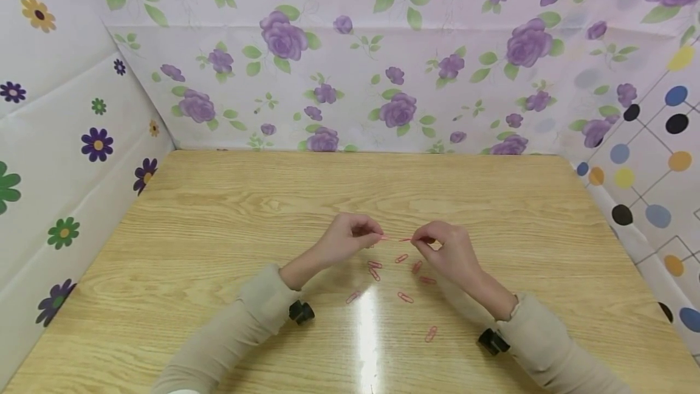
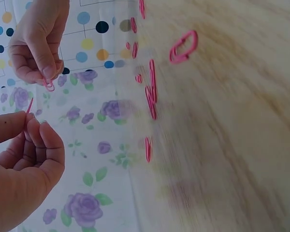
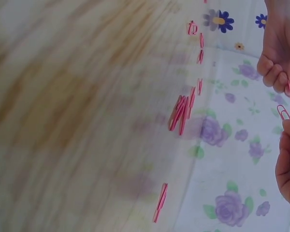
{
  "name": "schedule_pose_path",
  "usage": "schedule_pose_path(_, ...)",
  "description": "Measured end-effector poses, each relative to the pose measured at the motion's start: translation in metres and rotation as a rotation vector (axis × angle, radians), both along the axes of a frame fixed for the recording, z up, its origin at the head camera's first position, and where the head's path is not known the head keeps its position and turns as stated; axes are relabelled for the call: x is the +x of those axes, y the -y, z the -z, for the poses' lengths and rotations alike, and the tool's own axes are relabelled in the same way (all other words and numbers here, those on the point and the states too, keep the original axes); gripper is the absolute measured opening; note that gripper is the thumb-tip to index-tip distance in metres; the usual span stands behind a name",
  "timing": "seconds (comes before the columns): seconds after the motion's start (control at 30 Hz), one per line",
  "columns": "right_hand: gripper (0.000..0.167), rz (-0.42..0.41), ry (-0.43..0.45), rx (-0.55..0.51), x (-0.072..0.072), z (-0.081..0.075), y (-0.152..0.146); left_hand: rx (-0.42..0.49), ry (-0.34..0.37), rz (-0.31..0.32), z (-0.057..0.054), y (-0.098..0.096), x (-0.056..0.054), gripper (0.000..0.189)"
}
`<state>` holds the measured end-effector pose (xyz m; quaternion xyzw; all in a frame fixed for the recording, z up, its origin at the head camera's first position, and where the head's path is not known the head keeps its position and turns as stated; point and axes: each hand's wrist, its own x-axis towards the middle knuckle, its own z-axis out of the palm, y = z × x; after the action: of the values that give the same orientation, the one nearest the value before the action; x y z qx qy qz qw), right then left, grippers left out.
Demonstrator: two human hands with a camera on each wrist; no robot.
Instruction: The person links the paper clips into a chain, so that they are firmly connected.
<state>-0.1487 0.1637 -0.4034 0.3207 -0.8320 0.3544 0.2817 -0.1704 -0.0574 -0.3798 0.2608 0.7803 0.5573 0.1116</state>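
Above the wooden table, my left hand (image 1: 350, 237) pinches a pink paper clip (image 1: 385, 238) between thumb and forefinger. Facing it, my right hand (image 1: 449, 252) pinches a second pink paper clip (image 1: 405, 239) the same way. The free ends of the two clips point at each other with a small gap between them. In the left wrist view, the left hand's clip (image 2: 30, 105) appears edge-on, while the right hand's clip (image 2: 50, 86) shows its loops. The right wrist view also has the two clips (image 3: 282, 112) apart.
Several pink paper clips lie scattered on the table (image 1: 246, 199) below and in front of the hands, among them one clip (image 1: 431, 334) nearest the front. Patterned sheets (image 1: 339, 90) stand behind and beside the table.
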Motion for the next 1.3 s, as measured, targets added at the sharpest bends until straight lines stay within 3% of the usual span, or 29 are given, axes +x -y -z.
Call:
schedule_pose_path(0.07,0.023,-0.012,-0.013,-0.004,0.000,0.000,0.001,0.021,0.026,-0.004,0.008,-0.003,-0.004,0.012)
schedule_pose_path(0.2,0.022,-0.034,-0.045,-0.008,0.000,0.000,0.002,0.086,0.059,0.003,0.014,-0.007,-0.004,0.014)
schedule_pose_path(0.43,0.023,-0.065,-0.112,-0.011,-0.001,0.002,0.004,0.150,0.104,0.049,0.016,-0.012,-0.003,0.015)
schedule_pose_path(0.67,0.019,-0.081,-0.084,-0.028,0.000,0.002,0.005,0.162,0.156,0.072,-0.010,-0.013,0.010,0.015)
schedule_pose_path(1.3,0.019,-0.102,-0.086,-0.080,0.001,0.002,0.006,0.161,0.142,0.070,-0.010,-0.012,0.012,0.013)
